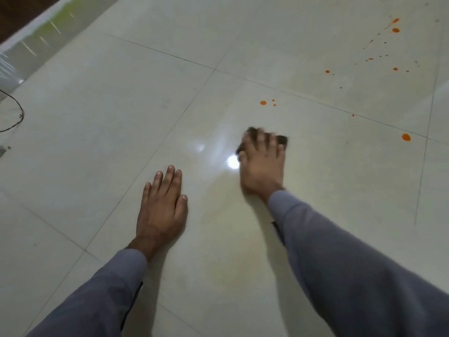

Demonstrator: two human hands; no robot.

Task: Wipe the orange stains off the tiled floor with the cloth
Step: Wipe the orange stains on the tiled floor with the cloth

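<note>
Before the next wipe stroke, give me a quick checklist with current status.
1. Cloth under right hand: ok, fingers pressing it flat.
2. Left hand braced on the floor: ok.
3. Nearest stain cluster ahead of cloth, untouched: ok as next target.
4. Larger spot to the right: not ok, still there.
5. Far splatter: not ok, still there.
6. Cloth cleanliness: cannot tell, blurred.
</note>
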